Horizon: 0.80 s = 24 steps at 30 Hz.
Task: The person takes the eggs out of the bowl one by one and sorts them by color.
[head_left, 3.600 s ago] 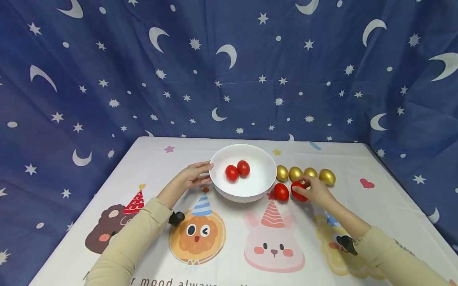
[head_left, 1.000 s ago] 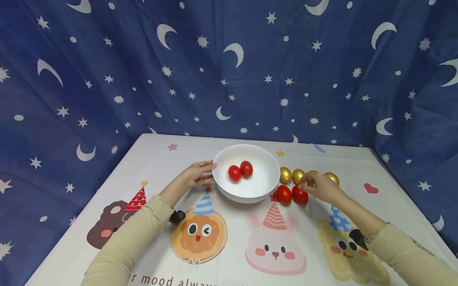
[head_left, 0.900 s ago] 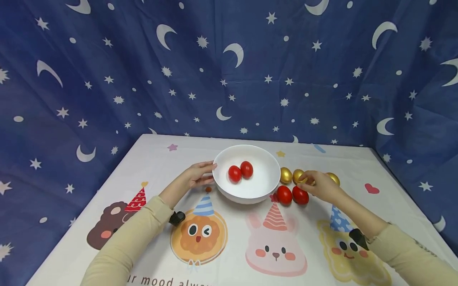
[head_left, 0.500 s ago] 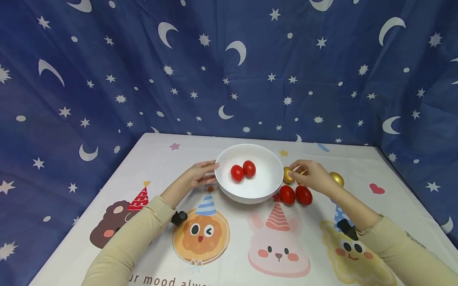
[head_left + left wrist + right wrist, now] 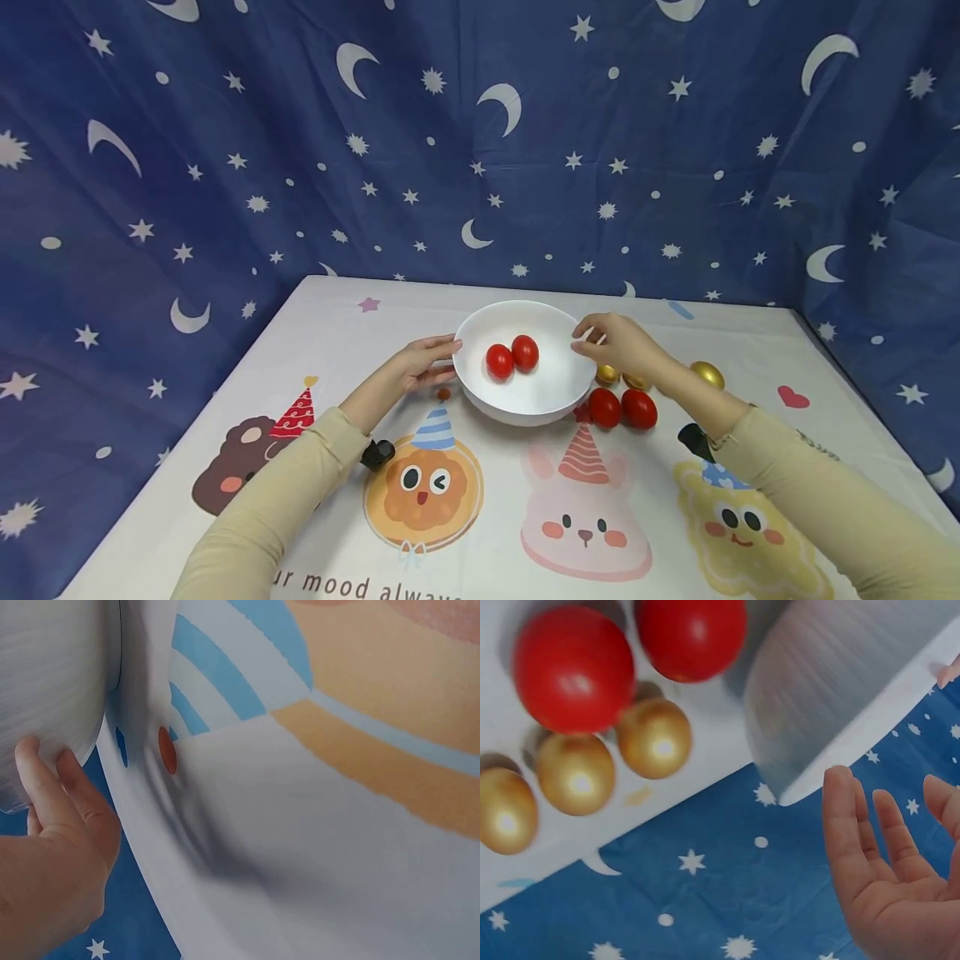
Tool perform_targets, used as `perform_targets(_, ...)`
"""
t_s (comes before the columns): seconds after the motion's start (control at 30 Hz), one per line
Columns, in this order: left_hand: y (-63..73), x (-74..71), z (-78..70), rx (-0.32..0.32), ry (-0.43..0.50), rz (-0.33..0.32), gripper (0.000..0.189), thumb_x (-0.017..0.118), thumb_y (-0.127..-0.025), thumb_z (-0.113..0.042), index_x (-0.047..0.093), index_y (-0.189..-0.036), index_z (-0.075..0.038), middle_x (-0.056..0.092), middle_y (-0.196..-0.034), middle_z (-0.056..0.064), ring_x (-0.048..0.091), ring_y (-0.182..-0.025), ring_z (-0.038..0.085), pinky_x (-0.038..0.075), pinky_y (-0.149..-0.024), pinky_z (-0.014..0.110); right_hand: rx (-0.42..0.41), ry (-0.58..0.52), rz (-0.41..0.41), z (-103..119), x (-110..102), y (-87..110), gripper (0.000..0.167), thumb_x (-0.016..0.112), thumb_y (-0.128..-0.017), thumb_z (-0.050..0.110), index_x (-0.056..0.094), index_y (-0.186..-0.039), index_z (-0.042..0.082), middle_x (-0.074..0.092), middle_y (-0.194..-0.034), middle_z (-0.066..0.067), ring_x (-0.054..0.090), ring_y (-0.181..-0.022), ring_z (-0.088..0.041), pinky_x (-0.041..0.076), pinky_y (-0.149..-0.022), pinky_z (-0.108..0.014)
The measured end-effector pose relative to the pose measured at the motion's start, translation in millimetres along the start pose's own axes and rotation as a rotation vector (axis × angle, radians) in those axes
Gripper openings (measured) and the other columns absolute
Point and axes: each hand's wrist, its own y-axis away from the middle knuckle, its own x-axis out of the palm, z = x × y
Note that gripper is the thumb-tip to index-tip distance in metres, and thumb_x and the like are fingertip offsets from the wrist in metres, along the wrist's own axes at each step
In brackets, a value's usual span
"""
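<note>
A white bowl [image 5: 555, 367] stands mid-table with two red eggs [image 5: 500, 361] inside. My left hand [image 5: 416, 367] holds it by its left side, one fingertip over the rim and other fingers against the outer wall, as the left wrist view shows. At the bowl's right rim is my right hand [image 5: 618, 342], fingers apart with nothing between them in the right wrist view. Two more red eggs [image 5: 639, 409] lie on the table right of the bowl. Behind them is a row of golden eggs [image 5: 576, 774], partly hidden by my right hand and forearm in the head view.
A white tablecloth [image 5: 450, 567] printed with cartoon faces covers the table. A dark blue curtain [image 5: 420, 275] with moons and stars hangs behind it and at the sides. Dark wrist devices [image 5: 377, 454] sit below both hands.
My right hand has left a red egg beside the other, passed over the golden eggs, and moved left and up to the bowl's right rim. My left hand has stayed on the bowl.
</note>
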Motion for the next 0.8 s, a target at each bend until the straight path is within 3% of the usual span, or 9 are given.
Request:
perform_targets(0.37,-0.2,-0.3,0.3,0.0,-0.028,0.02,0.054,0.057,-0.095,-0.025,0.039,-0.144,-0.014,0.043,-0.142,0.018,0.061,-0.075,0.009,0.06,-0.068,0.016,0.002,0.06,0.108,24.7,-4.1,-33.9,0.03,0.064,-0.09,0.019,0.063,-0.113,0.0,0.066,-0.095,-0.018,0.06,-0.071,-0.021,0.059,-0.064,-0.024)
perform_targets(0.6,1.7,-1.6,-0.3,-0.002,-0.018,0.005,0.053,0.058,-0.095,-0.023,0.04,-0.144,-0.015,0.044,-0.14,0.018,0.061,-0.076,0.01,0.06,-0.069,0.016,0.001,0.039,0.156,40.1,-4.1,-46.5,0.034,0.062,-0.092,0.022,0.06,-0.118,0.001,0.066,-0.097,-0.019,0.064,-0.084,-0.031,0.061,-0.069,-0.027)
perform_targets(0.8,1.3,-0.2,0.2,0.009,-0.005,0.01,0.052,0.058,-0.094,-0.022,0.041,-0.143,-0.013,0.047,-0.136,0.018,0.061,-0.076,0.011,0.06,-0.069,0.016,0.012,0.041,0.216,46.4,0.7,-59.1,0.042,0.061,-0.092,0.022,0.054,-0.127,0.001,0.065,-0.104,-0.02,0.062,-0.089,-0.032,0.062,-0.073,-0.03)
